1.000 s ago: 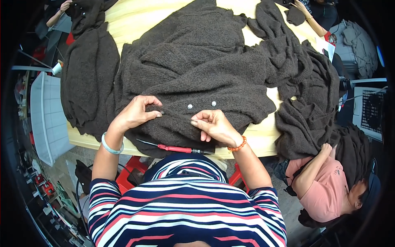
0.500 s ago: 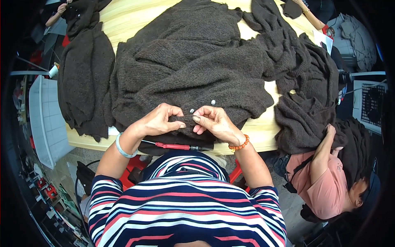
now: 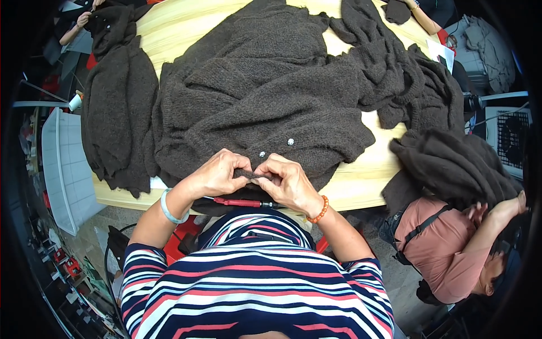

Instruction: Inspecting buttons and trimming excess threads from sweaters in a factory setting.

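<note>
A large dark brown knitted garment [image 3: 243, 96] lies in folds over the table before me. Its near edge is pinched between my left hand [image 3: 220, 173] and my right hand [image 3: 291, 183], which almost meet. Both hands are closed on the knit, thumbs on top. Just beyond my fingers are two small, shiny, pale buttons, a nearer button [image 3: 262, 153] and a farther button [image 3: 291, 142]. Below my hands, at the table's front edge, lies a red-handled tool [image 3: 243, 202] with a thin metal shaft; its kind is unclear.
More dark knitwear [image 3: 118, 113] lies to the left, with another knitted piece [image 3: 378, 68] to the right. A co-worker in pink [image 3: 435, 237] lifts a dark knit at the right. A white bin [image 3: 65, 169] stands left of the wooden table [image 3: 361, 189]. Other people's hands show at the far corners.
My hands have come closer together and slightly nearer to me, still pinching the garment's edge. At the right, the co-worker has raised a dark knit and swung it off to the right.
</note>
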The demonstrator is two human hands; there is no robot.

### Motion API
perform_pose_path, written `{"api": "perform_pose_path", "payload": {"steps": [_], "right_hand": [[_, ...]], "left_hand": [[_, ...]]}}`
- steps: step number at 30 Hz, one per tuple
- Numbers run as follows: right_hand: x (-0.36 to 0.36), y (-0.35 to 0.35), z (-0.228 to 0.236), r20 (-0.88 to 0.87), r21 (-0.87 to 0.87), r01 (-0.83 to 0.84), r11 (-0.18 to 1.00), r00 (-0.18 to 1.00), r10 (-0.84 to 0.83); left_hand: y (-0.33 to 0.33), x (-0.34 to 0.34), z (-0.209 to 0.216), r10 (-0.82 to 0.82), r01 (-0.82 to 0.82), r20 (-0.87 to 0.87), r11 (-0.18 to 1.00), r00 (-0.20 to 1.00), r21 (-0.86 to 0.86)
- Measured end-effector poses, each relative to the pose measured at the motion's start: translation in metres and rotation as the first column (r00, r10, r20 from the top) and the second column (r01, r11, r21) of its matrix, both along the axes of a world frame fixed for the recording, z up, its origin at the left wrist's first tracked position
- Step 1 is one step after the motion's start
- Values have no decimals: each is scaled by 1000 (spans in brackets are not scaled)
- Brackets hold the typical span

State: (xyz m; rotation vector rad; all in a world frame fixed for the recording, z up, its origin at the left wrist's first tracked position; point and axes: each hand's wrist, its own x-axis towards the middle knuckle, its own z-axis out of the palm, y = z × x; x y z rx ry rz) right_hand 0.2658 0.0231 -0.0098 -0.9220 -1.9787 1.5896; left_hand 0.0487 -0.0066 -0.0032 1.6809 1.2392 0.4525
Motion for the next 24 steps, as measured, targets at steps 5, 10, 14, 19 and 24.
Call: {"api": "perform_pose_path", "payload": {"steps": [5, 10, 14, 19, 24], "right_hand": [[0, -15, -13, -72, 160, 120, 980, 991, -109], [5, -20, -16, 10, 184, 78, 980, 997, -81], [5, -23, -21, 11, 162, 110, 981, 994, -113], [11, -24, -21, 20, 188, 154, 970, 987, -161], [11, -23, -18, 56, 149, 122, 981, 990, -131]], "left_hand": [[4, 2, 7, -88, 85, -183, 996, 979, -25], [18, 3, -1, 180, -146, 97, 948, 979, -283], [28, 28, -12, 143, -123, -233, 987, 962, 102], [25, 48, -30, 103, -35, -246, 963, 964, 267], [24, 48, -37, 99, -11, -411, 978, 906, 209]]}}
